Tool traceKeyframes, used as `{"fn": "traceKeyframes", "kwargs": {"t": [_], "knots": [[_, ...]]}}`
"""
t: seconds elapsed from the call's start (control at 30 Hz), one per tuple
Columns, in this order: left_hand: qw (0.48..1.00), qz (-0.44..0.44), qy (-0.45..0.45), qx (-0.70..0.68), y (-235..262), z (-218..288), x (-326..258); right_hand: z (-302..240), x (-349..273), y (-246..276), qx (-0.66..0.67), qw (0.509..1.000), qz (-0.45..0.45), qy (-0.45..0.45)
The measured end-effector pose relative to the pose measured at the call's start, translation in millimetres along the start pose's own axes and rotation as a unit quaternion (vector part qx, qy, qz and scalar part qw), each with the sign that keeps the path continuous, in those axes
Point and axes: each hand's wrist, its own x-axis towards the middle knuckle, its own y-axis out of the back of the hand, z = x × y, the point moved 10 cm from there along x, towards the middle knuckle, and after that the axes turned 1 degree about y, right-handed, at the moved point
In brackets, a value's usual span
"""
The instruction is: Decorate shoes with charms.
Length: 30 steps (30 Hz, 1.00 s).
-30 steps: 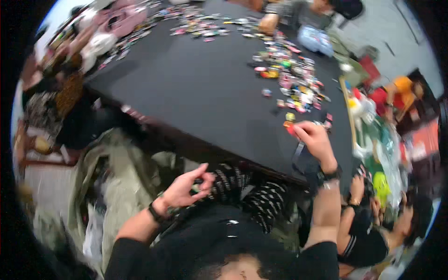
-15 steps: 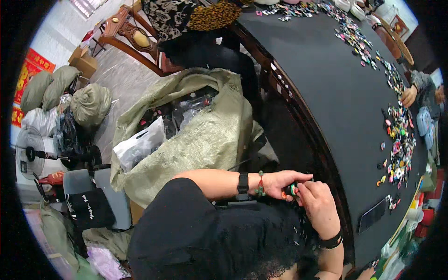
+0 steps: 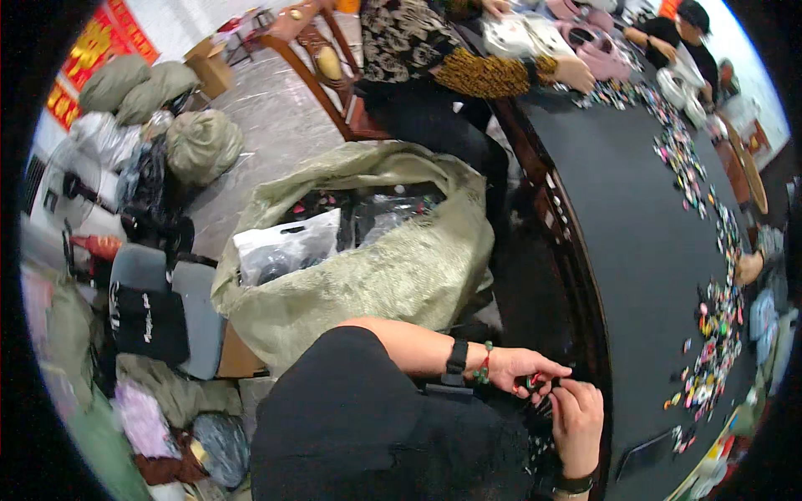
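Observation:
Low at the table's near edge, my two hands meet over a small piece. My left hand [image 3: 520, 367] is closed around a small dark piece with red and green on it [image 3: 531, 383], partly covered by the fingers. Right beside it, my right hand [image 3: 578, 416] has thumb and fingertips pinched together, touching the piece's edge; what sits between those fingertips is too small to make out. A green bead bracelet [image 3: 484, 364] and a black band [image 3: 456, 357] circle my left wrist.
The black table [image 3: 618, 200] curves along my right, with a long row of small colourful trinkets [image 3: 714, 342] and a phone [image 3: 647, 455]. A large woven sack [image 3: 393, 275] of plastic bags stands at left. Other people's hands [image 3: 575, 73] work at the far end.
My view has swung, bringing people and pink and white items at the table's far end into sight. My hands stay together; the green part of the piece shows less than before.

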Motion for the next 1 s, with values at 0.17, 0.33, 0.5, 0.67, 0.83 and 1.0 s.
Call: {"fn": "traceKeyframes", "kwargs": {"t": [0.17, 0.33, 0.5, 0.67, 0.83, 1.0], "knots": [[0.995, 0.054, -0.078, 0.024, 16, 30, -21, 45, -18, 44, -0.023, 0.992, 0.078, -0.100], [0.983, 0.124, -0.133, 0.012, 34, 45, -40, 161, -92, 99, -0.138, 0.967, 0.143, -0.162], [0.978, 0.102, -0.179, -0.036, 51, 55, -45, 264, -182, 116, -0.240, 0.934, 0.137, -0.227], [0.971, 0.116, -0.206, -0.035, 62, 74, -54, 334, -245, 88, -0.237, 0.919, 0.062, -0.310], [0.966, 0.144, -0.210, -0.047, 79, 79, -71, 338, -252, 93, -0.238, 0.901, 0.064, -0.358], [0.928, 0.292, -0.233, -0.014, 113, 81, -96, 331, -257, 104, -0.279, 0.829, 0.016, -0.484]]}}
